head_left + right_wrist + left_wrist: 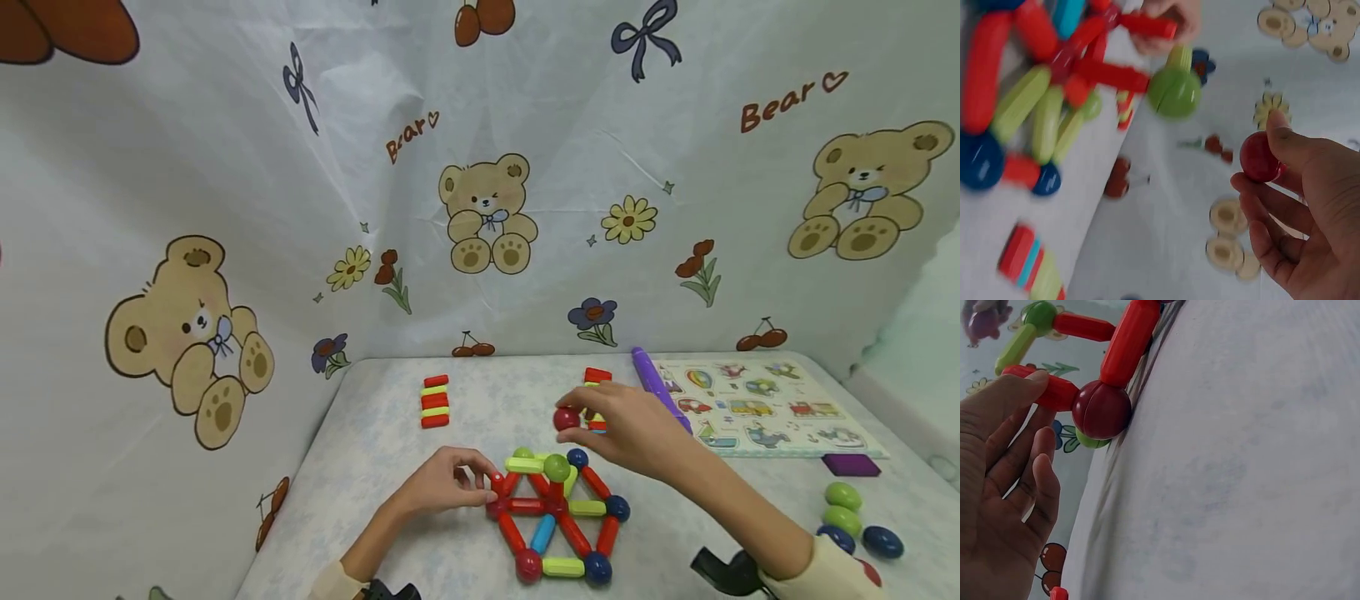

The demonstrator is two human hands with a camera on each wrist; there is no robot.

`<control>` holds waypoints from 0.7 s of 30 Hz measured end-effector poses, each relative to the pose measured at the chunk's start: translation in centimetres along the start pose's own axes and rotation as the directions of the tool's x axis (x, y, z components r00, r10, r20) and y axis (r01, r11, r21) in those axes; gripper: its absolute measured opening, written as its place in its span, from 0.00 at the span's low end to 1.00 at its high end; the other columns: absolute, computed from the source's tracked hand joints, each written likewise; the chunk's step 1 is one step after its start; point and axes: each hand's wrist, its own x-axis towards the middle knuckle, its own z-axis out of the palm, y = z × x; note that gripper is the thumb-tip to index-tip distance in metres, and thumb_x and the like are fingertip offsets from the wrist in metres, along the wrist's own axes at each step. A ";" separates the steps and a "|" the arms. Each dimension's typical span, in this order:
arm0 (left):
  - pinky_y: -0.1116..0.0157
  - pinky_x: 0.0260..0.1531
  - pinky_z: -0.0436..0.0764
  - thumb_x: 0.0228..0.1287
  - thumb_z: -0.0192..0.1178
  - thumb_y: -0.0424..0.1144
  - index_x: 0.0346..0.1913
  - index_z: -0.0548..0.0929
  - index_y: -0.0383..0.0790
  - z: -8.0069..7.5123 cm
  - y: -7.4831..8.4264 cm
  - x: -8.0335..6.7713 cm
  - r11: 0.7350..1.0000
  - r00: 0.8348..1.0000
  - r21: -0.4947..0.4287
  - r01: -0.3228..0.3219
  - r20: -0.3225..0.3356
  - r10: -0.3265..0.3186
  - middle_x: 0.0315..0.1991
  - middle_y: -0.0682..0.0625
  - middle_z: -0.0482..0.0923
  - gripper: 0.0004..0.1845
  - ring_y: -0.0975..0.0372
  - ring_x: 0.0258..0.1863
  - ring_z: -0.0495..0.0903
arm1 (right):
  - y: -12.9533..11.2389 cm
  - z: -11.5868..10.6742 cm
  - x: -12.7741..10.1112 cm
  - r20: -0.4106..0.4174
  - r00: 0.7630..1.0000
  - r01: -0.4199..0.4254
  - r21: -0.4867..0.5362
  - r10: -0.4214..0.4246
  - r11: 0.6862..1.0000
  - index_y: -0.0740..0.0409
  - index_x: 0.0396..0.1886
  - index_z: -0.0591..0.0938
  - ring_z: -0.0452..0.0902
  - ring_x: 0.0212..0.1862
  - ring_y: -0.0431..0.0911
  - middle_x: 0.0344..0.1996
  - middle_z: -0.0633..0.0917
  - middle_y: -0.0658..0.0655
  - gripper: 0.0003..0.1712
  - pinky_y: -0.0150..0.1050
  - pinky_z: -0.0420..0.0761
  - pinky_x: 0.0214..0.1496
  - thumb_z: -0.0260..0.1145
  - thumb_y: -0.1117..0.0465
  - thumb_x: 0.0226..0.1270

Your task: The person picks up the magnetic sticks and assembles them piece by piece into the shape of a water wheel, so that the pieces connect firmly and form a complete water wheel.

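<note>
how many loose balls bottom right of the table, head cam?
4: two green balls, two blue balls. A red one may sit behind the sleeve.

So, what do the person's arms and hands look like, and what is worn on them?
Both hands, the left hand and the right hand, are bare: no gloves, and no rings can be seen. Each forearm is uncovered down to a cream-coloured long sleeve cuff pushed back toward the elbow. A black wrist-mounted device sits under the right forearm.

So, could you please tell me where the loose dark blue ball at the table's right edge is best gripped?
Pinch the dark blue ball across its narrow width from above: it lies flat, rounded and clear of the green balls beside it.
</note>
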 end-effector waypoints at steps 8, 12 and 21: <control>0.68 0.37 0.83 0.70 0.72 0.43 0.50 0.90 0.45 -0.1 -0.2 -0.1 0.999 0.999 0.021 -0.038 -0.004 0.038 0.36 0.56 0.86 0.10 0.62 0.37 0.82 | -4.0 5.2 4.3 0.156 0.979 0.101 0.172 -0.128 0.980 0.47 0.55 0.86 0.87 0.46 0.40 0.45 0.90 0.44 0.18 0.35 0.86 0.46 0.77 0.48 0.71; 0.68 0.37 0.84 0.68 0.73 0.43 0.48 0.89 0.44 -0.1 -0.3 0.0 0.999 0.999 0.026 -0.037 -0.013 0.037 0.36 0.56 0.85 0.10 0.65 0.35 0.81 | -4.3 6.9 4.9 0.252 0.960 0.058 0.256 -0.125 0.965 0.48 0.57 0.84 0.84 0.41 0.36 0.45 0.89 0.45 0.18 0.31 0.85 0.43 0.75 0.49 0.74; 0.69 0.36 0.84 0.67 0.73 0.42 0.49 0.89 0.43 0.1 -0.3 -0.1 0.999 0.999 0.023 -0.035 -0.023 0.036 0.36 0.58 0.84 0.11 0.64 0.36 0.81 | -4.0 8.0 4.4 0.362 0.922 0.011 0.335 -0.139 0.942 0.47 0.57 0.81 0.79 0.37 0.33 0.47 0.84 0.45 0.17 0.27 0.83 0.42 0.75 0.52 0.75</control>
